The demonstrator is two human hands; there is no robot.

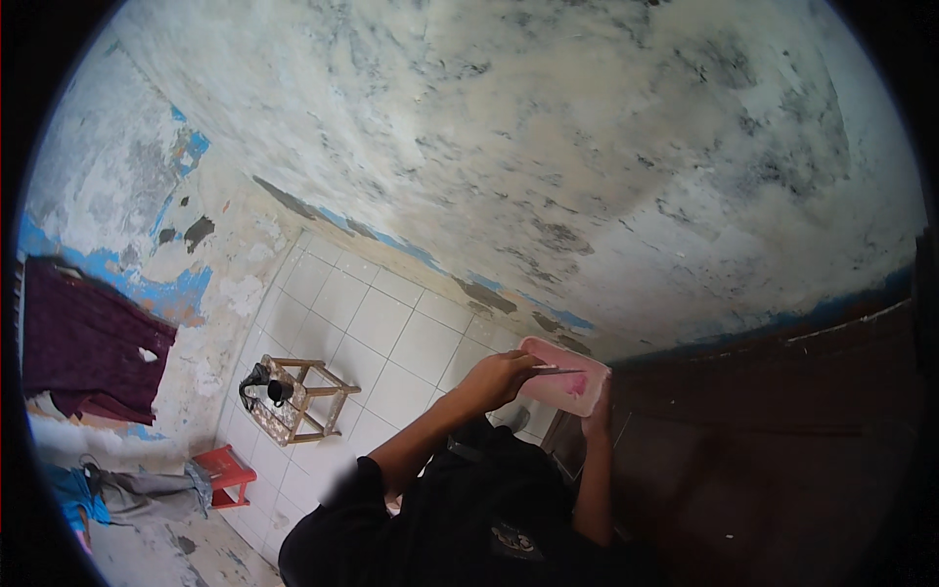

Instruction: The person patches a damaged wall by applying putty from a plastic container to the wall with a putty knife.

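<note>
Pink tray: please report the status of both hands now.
Left hand holding thin tool over pink tray. Right hand holding its edge. Wooden stool off left, not in the way.

Pink tray (550,393) beneath thin tool (561,371)

We counted two hands (504,380) (597,423), one pink tray (544,394), one thin tool (562,371), two stools (284,423) (227,470) (one wooden, one red) and one black cup (280,393).

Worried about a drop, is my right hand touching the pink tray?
Touching; in the head view, the right hand grips the pink tray at its right end.
</note>
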